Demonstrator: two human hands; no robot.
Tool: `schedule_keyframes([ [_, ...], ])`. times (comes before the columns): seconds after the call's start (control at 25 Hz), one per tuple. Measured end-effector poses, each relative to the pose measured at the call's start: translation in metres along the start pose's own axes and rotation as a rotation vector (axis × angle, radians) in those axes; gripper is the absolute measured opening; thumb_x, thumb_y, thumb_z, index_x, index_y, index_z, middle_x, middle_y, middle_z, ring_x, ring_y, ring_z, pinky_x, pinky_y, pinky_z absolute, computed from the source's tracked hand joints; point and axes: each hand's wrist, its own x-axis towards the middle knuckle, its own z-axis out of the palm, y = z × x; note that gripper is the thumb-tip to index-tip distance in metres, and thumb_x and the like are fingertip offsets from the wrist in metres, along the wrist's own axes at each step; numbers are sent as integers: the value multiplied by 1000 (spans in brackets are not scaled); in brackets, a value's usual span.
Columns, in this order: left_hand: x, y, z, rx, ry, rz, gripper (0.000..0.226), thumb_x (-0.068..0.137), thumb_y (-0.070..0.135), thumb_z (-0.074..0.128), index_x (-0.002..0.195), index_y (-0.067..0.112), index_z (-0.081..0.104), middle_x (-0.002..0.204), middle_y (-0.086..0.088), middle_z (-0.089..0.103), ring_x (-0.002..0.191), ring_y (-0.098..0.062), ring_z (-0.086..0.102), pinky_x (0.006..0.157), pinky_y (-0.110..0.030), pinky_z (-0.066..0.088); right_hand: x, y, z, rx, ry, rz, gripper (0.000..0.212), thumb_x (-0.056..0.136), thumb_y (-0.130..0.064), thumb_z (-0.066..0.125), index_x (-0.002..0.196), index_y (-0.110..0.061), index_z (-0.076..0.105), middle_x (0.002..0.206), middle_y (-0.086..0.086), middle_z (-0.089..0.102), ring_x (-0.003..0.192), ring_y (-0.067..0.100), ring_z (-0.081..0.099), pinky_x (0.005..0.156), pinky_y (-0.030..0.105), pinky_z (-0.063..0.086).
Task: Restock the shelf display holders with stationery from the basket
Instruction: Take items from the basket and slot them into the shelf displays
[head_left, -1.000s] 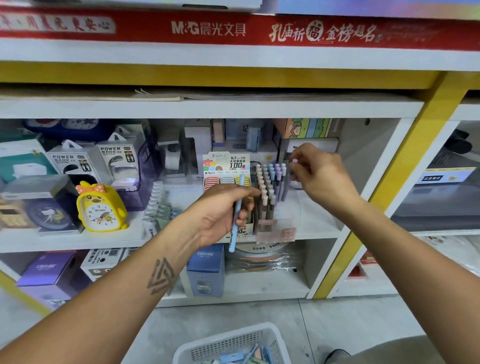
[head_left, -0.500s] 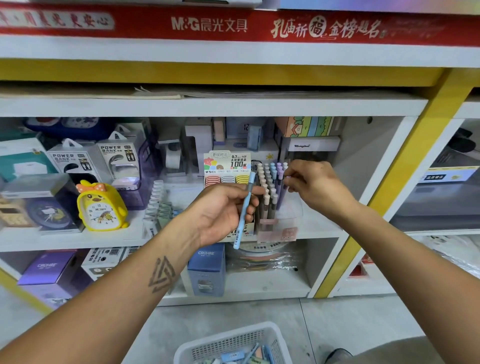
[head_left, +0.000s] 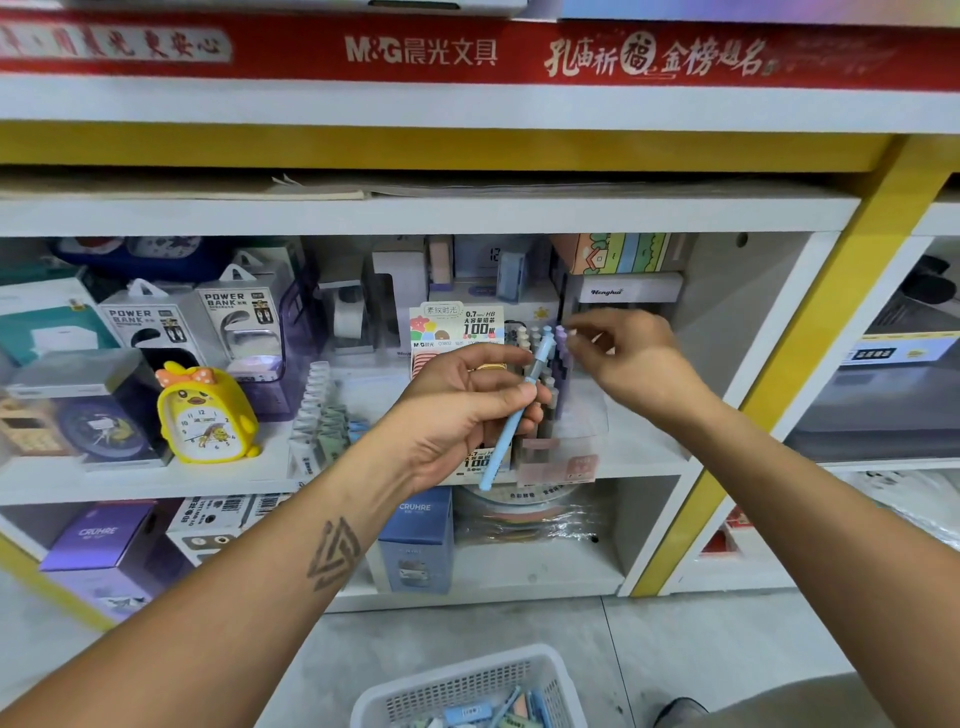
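Centrally, left hand (head_left: 462, 410) grips blue pen (head_left: 511, 415) tilted before clear pen holder (head_left: 561, 441); right hand (head_left: 631, 358) pinches purple pen top (head_left: 566, 332) at holder's right edge; basket (head_left: 467, 691) bottom centre.

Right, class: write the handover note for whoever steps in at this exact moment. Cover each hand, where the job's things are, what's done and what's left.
Left hand: grip on one light blue plastic pen, tilted, just in front of the holder.
Right hand: by the pen tops; its fingertips seem to pinch a pale pen cap, blurred.
Clear plastic pen holder: on the white middle shelf, already holding many upright pastel pens.
White perforated plastic basket: on the floor below, more stationery inside.
Done: holder partly stocked.
Left: slot the blue pen in, then fetch the rest from the basket.
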Motion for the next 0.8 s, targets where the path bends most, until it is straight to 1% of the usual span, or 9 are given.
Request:
schedule_keyframes([
  [0.08, 2, -1, 6, 9, 19, 38, 39, 84, -10, 68, 121, -6, 54, 93, -26, 72, 72, -28, 70, 69, -35, 60, -5, -14, -11, 556, -110, 108, 19, 95, -27, 68, 107, -14, 74, 80, 4, 74, 66, 19, 65, 56, 22, 47],
  [0.2, 5, -2, 18, 47, 46, 103, 37, 82, -9, 70, 116, -7, 55, 89, -24, 73, 73, -30, 71, 69, -37, 60, -14, -27, -16, 749, -229, 73, 13, 88, -13, 74, 100, -7, 75, 72, 9, 71, 60, 18, 62, 55, 23, 50],
  [0.28, 8, -3, 22, 209, 95, 196, 30, 86, -3, 70, 114, -3, 60, 96, -19, 73, 84, -28, 72, 80, -39, 59, -13, -28, -22, 714, -135, 79, 13, 88, -5, 72, 101, -8, 74, 74, 10, 72, 60, 16, 62, 59, 23, 52],
  [0.32, 9, -3, 20, 420, 142, 274, 27, 90, 4, 68, 116, 2, 62, 105, -14, 73, 94, -22, 69, 90, -34, 55, -11, -25, -27, 652, -53, 75, 16, 90, -5, 71, 104, -10, 72, 75, 11, 72, 60, 15, 63, 59, 24, 53],
  [0.4, 10, -3, 13, 972, 190, 446, 31, 98, 17, 59, 128, 13, 61, 130, 0, 63, 117, -8, 55, 105, -11, 36, -7, -17, -34, 447, 98, 48, 18, 92, -8, 70, 108, -14, 64, 75, 17, 68, 61, 19, 66, 60, 29, 55],
  [0.48, 10, -7, 5, 1298, 119, 503, 43, 102, 24, 48, 144, 15, 48, 151, 3, 44, 137, -6, 34, 105, 3, 9, -6, -10, -29, 259, 152, 3, 16, 94, -11, 68, 103, -16, 55, 77, 15, 66, 66, 23, 67, 64, 36, 59],
  [0.6, 12, -18, -2, 1495, -17, 449, 54, 104, 30, 40, 155, 16, 30, 164, 3, 22, 149, -8, 14, 110, -2, -4, -11, -5, -10, 49, 66, -99, 10, 100, -16, 57, 99, -19, 48, 80, 4, 65, 72, 16, 66, 71, 42, 59],
  [0.72, 14, -25, -5, 1563, -88, 442, 55, 105, 33, 35, 157, 17, 25, 165, 2, 17, 151, -10, 12, 121, -20, 6, -11, 4, 4, -71, -13, -158, 6, 103, -19, 49, 102, -17, 44, 84, 7, 65, 77, 21, 66, 71, 49, 57],
  [0.8, 14, -27, -7, 1576, -111, 431, 55, 105, 34, 34, 157, 17, 24, 165, 2, 17, 151, -10, 13, 121, -21, 8, -11, 8, 9, -111, -25, -174, 6, 102, -20, 48, 102, -18, 42, 85, 5, 64, 78, 21, 66, 71, 50, 57],
])
